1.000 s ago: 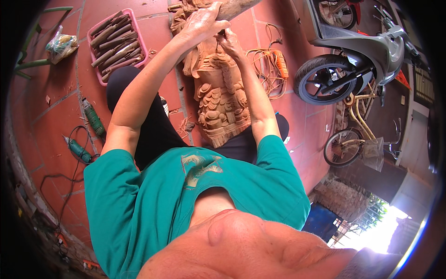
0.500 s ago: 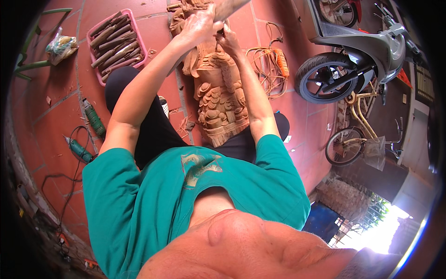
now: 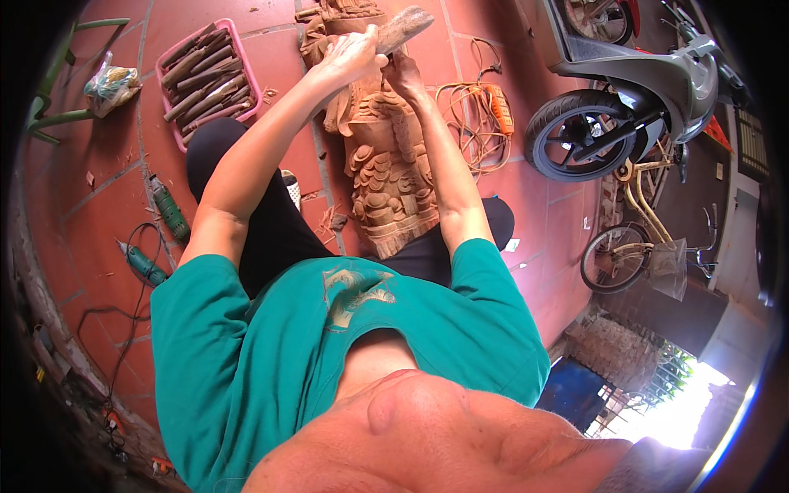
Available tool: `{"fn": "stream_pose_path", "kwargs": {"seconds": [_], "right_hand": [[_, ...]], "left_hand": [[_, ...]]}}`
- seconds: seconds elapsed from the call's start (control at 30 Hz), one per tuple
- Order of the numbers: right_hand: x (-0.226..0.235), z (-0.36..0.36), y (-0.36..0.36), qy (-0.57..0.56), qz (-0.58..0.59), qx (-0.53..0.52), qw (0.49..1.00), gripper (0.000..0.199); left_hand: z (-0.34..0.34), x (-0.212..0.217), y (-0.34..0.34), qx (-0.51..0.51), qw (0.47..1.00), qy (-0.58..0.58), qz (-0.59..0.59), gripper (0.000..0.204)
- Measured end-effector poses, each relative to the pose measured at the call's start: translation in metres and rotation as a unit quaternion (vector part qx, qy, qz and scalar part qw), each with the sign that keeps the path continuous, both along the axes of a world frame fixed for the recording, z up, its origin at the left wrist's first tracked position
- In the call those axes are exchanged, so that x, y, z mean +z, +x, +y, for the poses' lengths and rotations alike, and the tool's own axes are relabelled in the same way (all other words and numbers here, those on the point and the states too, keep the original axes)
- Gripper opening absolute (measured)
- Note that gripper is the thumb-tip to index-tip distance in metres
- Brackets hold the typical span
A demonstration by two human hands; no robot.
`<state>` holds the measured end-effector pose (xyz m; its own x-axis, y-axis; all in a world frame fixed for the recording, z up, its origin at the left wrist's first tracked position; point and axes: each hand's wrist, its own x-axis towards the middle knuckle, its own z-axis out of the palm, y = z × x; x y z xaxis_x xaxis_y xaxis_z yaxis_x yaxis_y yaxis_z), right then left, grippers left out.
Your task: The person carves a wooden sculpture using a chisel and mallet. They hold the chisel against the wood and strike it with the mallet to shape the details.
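Observation:
A reddish-brown carved wooden statue (image 3: 385, 177) lies lengthwise in front of me, its near end between my legs. My left hand (image 3: 352, 59) is closed round a wooden mallet (image 3: 405, 29), a worn, club-like piece pointing up and to the right over the carving. Just right of it, my right hand (image 3: 403, 76) is closed low over the statue's upper part. It grips what seems to be a slim chisel, mostly hidden by the fingers and the mallet.
To the left, a pink basket (image 3: 256, 78) holds several wooden-handled tools. Two green power tools (image 3: 169, 209) with cords lie on the tiles. An orange power strip (image 3: 499, 109) with coiled cable lies right of the statue. Beyond stand a motorbike (image 3: 575, 135) and a bicycle (image 3: 616, 256).
The mallet in my left hand has tipped lower, and its far end now shows inside the picture. My right hand has barely moved and stays at the carving.

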<state>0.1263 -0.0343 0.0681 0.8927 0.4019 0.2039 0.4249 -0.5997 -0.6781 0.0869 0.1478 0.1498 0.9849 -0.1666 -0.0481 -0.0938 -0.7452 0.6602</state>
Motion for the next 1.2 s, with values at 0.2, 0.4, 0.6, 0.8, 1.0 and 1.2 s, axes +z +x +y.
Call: {"fn": "stream_pose_path", "kwargs": {"seconds": [0.2,0.4,0.6,0.8,1.0,1.2], "right_hand": [[-0.009,-0.017,0.005,0.118,0.151,-0.066,0.979,0.015],[-0.013,-0.019,-0.005,0.155,0.113,-0.018,0.981,0.014],[-0.001,-0.008,-0.006,0.014,0.075,0.010,0.997,0.028],[0.008,-0.005,-0.009,0.016,0.056,0.076,0.995,0.039],[0.015,0.002,-0.009,-0.016,0.129,0.057,0.990,0.041],[0.015,-0.004,-0.009,-0.051,0.120,0.065,0.989,0.039]], "left_hand": [[0.004,0.004,0.000,0.025,0.997,-0.065,-0.033,0.069],[0.010,0.022,0.001,0.027,0.995,-0.084,-0.047,0.080],[0.012,0.022,-0.006,0.025,0.996,-0.079,-0.043,0.079],[0.016,0.018,-0.008,0.051,0.990,-0.085,-0.101,0.079],[0.011,-0.010,-0.008,0.009,1.000,-0.008,-0.005,0.074],[0.011,0.014,-0.016,0.049,0.989,-0.115,-0.076,0.072]]}}
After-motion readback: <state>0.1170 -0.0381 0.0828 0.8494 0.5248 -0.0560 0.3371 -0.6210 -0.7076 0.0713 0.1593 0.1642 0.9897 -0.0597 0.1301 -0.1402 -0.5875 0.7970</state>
